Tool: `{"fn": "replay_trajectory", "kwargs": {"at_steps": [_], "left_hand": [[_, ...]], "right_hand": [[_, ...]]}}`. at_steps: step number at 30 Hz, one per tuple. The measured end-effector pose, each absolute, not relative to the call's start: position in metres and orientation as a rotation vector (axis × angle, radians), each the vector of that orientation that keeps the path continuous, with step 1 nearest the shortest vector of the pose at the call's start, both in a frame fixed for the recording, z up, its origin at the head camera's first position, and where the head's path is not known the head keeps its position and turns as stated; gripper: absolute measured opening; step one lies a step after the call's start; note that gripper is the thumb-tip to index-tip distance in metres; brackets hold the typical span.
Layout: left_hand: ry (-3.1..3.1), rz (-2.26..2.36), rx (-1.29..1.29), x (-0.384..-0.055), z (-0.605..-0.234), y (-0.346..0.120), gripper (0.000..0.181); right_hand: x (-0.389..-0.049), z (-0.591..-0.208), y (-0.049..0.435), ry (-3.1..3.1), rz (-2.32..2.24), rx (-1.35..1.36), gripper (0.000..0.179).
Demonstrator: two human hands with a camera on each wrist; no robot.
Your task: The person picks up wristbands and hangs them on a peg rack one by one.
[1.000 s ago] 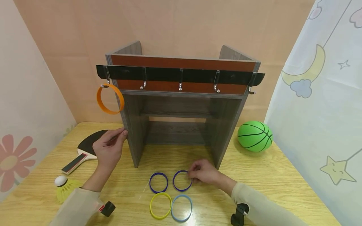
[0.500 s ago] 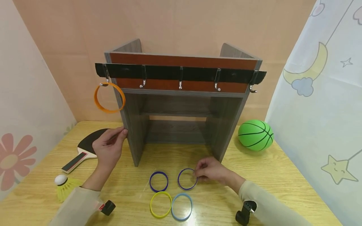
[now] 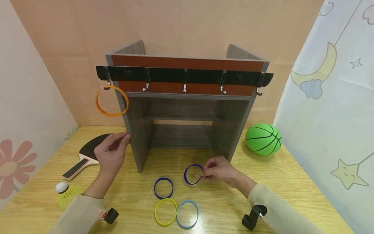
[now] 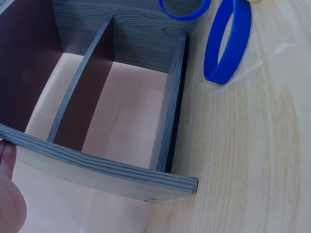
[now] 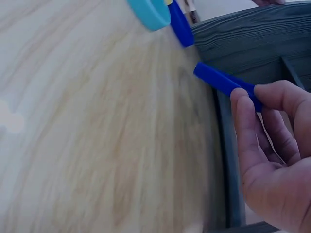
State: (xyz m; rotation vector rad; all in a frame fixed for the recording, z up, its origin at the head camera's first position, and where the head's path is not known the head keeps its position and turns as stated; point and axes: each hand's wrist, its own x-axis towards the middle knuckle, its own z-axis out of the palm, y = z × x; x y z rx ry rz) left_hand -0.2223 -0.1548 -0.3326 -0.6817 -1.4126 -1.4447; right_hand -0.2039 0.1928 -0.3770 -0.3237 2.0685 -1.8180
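My right hand (image 3: 219,170) pinches a dark blue silicone wristband (image 3: 186,177) between thumb and fingertips at its right side; in the right wrist view the blue band (image 5: 216,79) is raised off the table. My left hand (image 3: 112,152) grips the front edge of the grey wooden shelf's left side panel (image 3: 132,143). On the table lie another dark blue wristband (image 3: 155,190), a yellow wristband (image 3: 156,217) and a light blue wristband (image 3: 179,219). An orange wristband (image 3: 112,114) hangs from the leftmost hook of the black hook strip (image 3: 166,74).
Several metal hooks line the strip across the shelf's front. A table tennis bat (image 3: 77,168) and a yellow shuttlecock (image 3: 68,196) lie at the left. The green ball (image 3: 263,139) sits right of the shelf on the wooden table (image 3: 286,185).
My right hand has drawn the dark blue wristband to the right, then lifted it toward the shelf, tilting it. The left hand stays at the panel.
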Motion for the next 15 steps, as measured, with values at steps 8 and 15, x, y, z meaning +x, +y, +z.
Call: {"fn": "replay_trajectory", "kwargs": {"at_steps": [8,15], "left_hand": [[-1.409,-1.448,-0.682,-0.223,-0.333,-0.154,0.007],[-1.378,-1.465,-0.697,-0.224,-0.334,-0.154,0.008]], "right_hand": [[-0.207,-0.353,0.185,1.968,-2.027,-0.319,0.009],[-0.204,-0.324,0.172,1.824,-2.259,-0.376,0.017]]}}
